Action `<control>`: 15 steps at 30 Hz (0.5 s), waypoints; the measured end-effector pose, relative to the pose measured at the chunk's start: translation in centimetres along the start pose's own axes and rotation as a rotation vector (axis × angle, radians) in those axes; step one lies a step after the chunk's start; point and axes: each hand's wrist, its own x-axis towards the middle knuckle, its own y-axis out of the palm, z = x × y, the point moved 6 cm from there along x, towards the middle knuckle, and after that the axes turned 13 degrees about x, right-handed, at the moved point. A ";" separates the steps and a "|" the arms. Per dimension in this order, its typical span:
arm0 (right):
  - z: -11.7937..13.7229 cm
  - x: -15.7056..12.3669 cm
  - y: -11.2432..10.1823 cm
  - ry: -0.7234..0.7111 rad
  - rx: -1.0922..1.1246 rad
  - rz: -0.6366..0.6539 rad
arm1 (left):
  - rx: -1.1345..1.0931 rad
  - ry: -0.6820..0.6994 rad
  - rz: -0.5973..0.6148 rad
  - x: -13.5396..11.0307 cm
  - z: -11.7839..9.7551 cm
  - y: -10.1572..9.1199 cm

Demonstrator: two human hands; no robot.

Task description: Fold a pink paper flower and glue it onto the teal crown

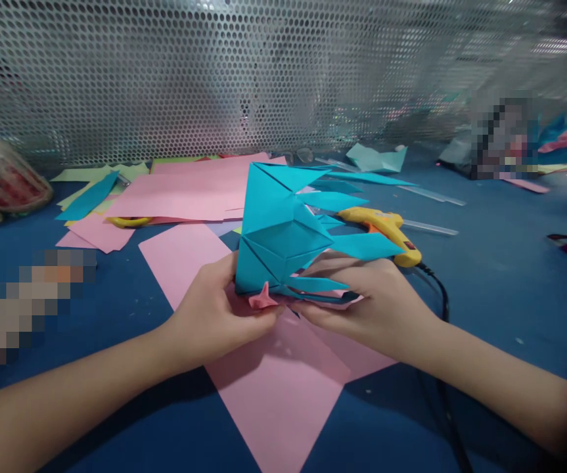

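A folded blue paper model (pixel 286 240) is held up between both hands, its flat creased side on the left and several pointed strips sticking out to the right. My left hand (pixel 219 315) grips its lower left edge, thumb along the bottom. Beside that thumb a small pink folded paper piece (pixel 262 297) shows at the model's lower edge. Closed on the lower right part is my right hand (pixel 379 305), with some fingers hidden behind the strips. Under the hands lie pink paper sheets (pixel 283 387) on the blue table.
A yellow glue gun (pixel 386 230) lies just right of the model, its black cord (pixel 445 295) trailing forward. Clear glue sticks (pixel 431 228) are near it. Pink sheets (pixel 184 194) and scraps cover the back left, by a plastic jar (pixel 7 174). A perforated metal panel (pixel 189 79) stands behind.
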 end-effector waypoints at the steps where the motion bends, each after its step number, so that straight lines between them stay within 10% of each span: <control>1: 0.0 0.0 0.0 -0.004 -0.003 -0.002 | 0.002 -0.007 0.009 0.0 0.0 0.0; 15: -0.1 -0.2 0.0 -0.022 -0.067 -0.016 | -0.015 0.032 0.007 0.0 -0.1 0.0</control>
